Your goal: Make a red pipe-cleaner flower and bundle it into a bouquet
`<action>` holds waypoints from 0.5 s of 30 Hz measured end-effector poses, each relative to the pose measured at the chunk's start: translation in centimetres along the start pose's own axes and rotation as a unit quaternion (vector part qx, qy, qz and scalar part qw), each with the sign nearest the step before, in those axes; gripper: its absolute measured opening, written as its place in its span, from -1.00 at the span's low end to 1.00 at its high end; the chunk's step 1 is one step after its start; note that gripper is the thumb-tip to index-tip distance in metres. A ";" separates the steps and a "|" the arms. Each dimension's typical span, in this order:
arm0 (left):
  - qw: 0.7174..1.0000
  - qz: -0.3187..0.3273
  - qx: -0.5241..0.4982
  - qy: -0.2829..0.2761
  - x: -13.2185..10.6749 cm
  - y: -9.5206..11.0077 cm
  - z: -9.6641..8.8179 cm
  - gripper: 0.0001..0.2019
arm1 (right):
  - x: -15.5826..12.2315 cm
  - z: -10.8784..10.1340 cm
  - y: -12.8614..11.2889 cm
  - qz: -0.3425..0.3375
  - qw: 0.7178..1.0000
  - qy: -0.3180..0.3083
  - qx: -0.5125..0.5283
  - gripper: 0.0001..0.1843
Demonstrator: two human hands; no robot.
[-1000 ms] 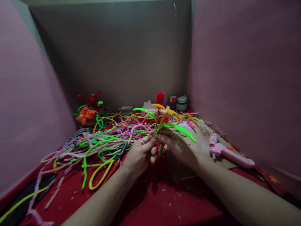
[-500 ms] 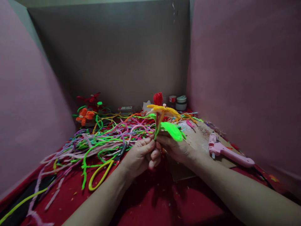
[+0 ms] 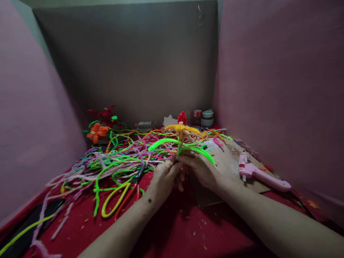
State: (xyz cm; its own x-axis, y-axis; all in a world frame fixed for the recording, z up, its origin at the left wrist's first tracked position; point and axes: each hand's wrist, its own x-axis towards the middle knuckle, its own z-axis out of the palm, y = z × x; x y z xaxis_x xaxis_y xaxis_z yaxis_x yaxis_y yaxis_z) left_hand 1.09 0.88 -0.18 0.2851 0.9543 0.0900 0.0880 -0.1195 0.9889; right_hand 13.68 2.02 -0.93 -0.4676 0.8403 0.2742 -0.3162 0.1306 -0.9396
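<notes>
A pipe-cleaner flower point(image 3: 180, 139) stands upright between my two hands over the table's middle. Its top has yellow-orange petals with a red bloom at the back, and two bright green leaves spread left and right below. My left hand point(image 3: 167, 178) is closed around the lower stem. The fingers of my right hand point(image 3: 200, 166) pinch the stem just under the right leaf, touching my left fingertips. The stem's lower end is hidden by my fingers.
Loose pipe cleaners point(image 3: 120, 157) in many colours pile up at left. Scissors point(image 3: 120, 197) with yellow and red handles lie beside my left forearm. A pink glue gun point(image 3: 262, 173) rests on cardboard point(image 3: 225, 161) at right. Finished flowers point(image 3: 97, 132) and a lidded jar point(image 3: 207, 117) stand behind.
The flower has turned in my hands, so the green leaves now point to both sides. My left hand has rotated at the wrist, and more of the scissors shows.
</notes>
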 end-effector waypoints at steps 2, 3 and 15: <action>1.000 -0.004 -0.004 0.002 0.1 -0.1 0.1 -0.70 | 0.0 -0.2 0.3 0.013 1.000 0.000 -0.005 -0.57; 1.000 -0.006 -0.010 0.007 0.2 -0.1 0.1 -0.72 | 0.1 -0.3 0.5 0.015 1.000 0.006 -0.006 -0.57; 0.998 0.012 -0.056 -0.029 0.1 0.0 -0.4 -0.68 | 0.2 -0.5 0.3 -0.039 0.993 0.074 -0.083 -0.63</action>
State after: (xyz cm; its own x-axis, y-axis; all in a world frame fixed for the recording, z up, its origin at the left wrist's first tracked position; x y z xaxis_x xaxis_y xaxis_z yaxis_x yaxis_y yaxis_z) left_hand 0.75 1.07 -0.12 0.3407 0.9337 0.1105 -0.0256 -0.1083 0.9938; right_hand 13.87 2.52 -1.28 -0.3168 0.8909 0.3256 -0.2009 0.2724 -0.9410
